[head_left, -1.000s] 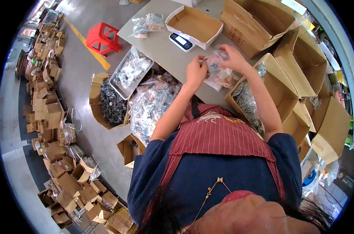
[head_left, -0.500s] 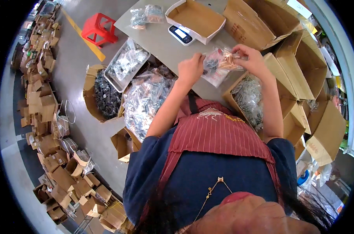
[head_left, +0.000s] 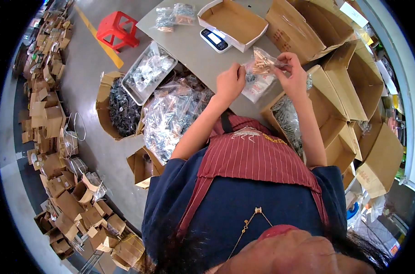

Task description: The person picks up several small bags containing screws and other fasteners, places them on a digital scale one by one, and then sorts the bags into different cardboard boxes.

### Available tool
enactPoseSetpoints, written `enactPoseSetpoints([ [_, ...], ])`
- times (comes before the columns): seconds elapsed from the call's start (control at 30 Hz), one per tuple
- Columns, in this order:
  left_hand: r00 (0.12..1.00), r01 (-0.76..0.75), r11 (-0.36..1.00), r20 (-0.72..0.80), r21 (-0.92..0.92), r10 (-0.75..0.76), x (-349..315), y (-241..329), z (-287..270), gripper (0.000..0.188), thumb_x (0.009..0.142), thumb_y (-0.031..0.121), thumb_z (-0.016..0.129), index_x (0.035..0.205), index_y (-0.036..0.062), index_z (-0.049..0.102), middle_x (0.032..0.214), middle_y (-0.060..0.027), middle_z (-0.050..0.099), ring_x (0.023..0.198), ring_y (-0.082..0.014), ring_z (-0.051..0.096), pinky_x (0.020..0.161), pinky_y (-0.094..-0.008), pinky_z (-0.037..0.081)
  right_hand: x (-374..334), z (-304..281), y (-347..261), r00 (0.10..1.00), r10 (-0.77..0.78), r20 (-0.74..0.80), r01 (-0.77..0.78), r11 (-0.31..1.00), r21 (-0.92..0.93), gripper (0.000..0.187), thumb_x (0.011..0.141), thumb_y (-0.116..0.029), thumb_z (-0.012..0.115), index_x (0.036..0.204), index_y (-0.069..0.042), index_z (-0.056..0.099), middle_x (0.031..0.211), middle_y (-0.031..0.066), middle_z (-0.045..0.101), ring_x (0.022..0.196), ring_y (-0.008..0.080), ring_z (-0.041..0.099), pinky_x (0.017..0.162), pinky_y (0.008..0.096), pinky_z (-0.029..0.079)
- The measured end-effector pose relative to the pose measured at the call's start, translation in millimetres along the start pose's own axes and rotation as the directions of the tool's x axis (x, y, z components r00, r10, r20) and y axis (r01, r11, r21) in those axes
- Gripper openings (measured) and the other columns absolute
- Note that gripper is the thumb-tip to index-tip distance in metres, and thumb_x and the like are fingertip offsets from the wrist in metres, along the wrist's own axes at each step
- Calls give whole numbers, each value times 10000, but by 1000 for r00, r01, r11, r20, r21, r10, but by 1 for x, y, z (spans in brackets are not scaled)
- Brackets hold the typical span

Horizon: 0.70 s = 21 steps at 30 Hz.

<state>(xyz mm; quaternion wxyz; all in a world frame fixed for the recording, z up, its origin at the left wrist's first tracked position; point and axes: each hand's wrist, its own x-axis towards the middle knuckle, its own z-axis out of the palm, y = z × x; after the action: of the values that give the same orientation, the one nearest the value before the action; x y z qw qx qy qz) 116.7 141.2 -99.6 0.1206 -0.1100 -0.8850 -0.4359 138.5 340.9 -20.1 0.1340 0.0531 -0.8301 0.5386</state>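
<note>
My right hand (head_left: 291, 76) pinches the edge of a clear plastic bag (head_left: 261, 63) that holds tan wooden dowels, apparently, and some small dark pieces. On the bag's other side is my left hand (head_left: 231, 82), fingers curled closed at its left edge; its fingertips are partly hidden. Beneath the bag, a white packet (head_left: 262, 86) lies on the grey table (head_left: 189, 43). Just beyond my hands stands a small digital scale (head_left: 215, 40) with a lit screen, beside a shallow open cardboard tray (head_left: 235, 23).
Filled clear bags (head_left: 175, 16) lie at the table's far left. To my left are a metal tray (head_left: 148, 73), a carton of black parts (head_left: 123, 107) and a heap of bagged hardware (head_left: 171, 118). Open cartons (head_left: 308, 29) crowd the right. A red stool (head_left: 117, 29) stands on the floor.
The bag's dowels have moved up and slightly left, and the bag is more bunched. My left hand has shifted slightly right and down; the white packet shows more.
</note>
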Motion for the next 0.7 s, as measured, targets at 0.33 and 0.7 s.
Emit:
enactPoseSetpoints([
  [0.33, 994, 90, 992, 73, -92, -84, 0, 11, 2, 166, 919, 212, 572, 945, 49, 596, 703, -230, 637, 657, -437, 628, 605, -528, 488, -14, 34, 2, 997, -46, 58, 60, 957, -284, 217, 822, -139, 724, 986, -50, 612, 800, 117, 689, 696, 237, 681, 636, 332, 535],
  [0.7, 999, 3, 999, 42, -37, -2, -15, 9, -8, 176, 915, 175, 579, 1043, 79, 653, 798, -204, 671, 719, -399, 658, 659, -478, 514, 2, 40, 21, 639, 376, 672, -421, 901, -104, 341, 774, -39, 577, 1104, -68, 658, 862, 224, 680, 728, 318, 681, 655, 397, 542],
])
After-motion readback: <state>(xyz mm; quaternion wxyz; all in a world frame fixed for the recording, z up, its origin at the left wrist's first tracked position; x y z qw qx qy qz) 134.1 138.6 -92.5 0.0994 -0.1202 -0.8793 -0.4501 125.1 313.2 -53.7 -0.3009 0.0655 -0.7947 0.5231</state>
